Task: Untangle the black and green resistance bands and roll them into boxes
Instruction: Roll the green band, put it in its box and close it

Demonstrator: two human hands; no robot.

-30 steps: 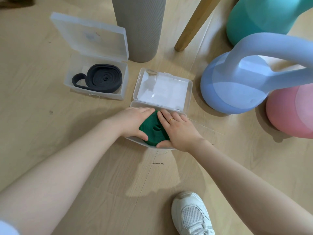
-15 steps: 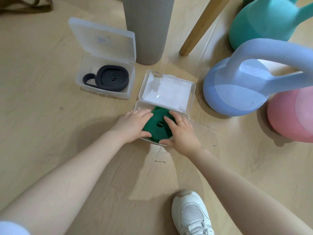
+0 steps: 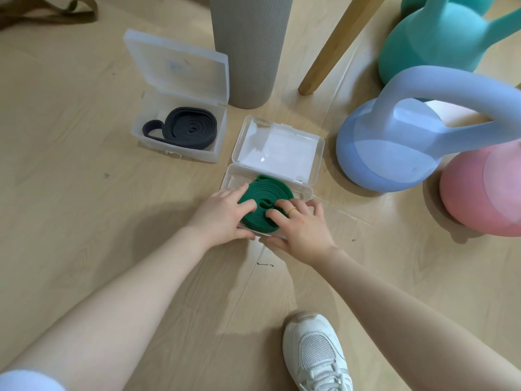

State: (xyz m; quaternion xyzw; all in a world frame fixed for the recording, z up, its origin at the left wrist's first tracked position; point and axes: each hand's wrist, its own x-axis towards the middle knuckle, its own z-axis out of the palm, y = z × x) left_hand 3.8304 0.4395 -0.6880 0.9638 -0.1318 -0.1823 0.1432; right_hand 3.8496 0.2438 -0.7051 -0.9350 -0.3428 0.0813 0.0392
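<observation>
The green band (image 3: 263,193) is a flat coil lying in the near clear box (image 3: 306,190), its near edge raised at the box's front wall. My left hand (image 3: 222,217) presses bent fingers on the coil's left side, thumb along the box front. My right hand (image 3: 303,225), with a ring, presses fingertips on the coil's right side, thumb low at the front wall. The black band (image 3: 183,131) lies coiled with a loose end loop in the far-left clear box (image 3: 180,156), whose lid stands open.
A grey foam roller (image 3: 248,52) stands behind the boxes, beside a wooden leg (image 3: 329,52). Blue (image 3: 394,153), teal (image 3: 439,43) and pink (image 3: 485,190) kettlebells crowd the right. My white shoe (image 3: 315,354) is at the bottom; a brown strap (image 3: 48,12) lies top left.
Both hands have shifted from cupping the green coil's sides to pressing fingertips on its top, uncovering more of it. The view moved closer to the floor items.
</observation>
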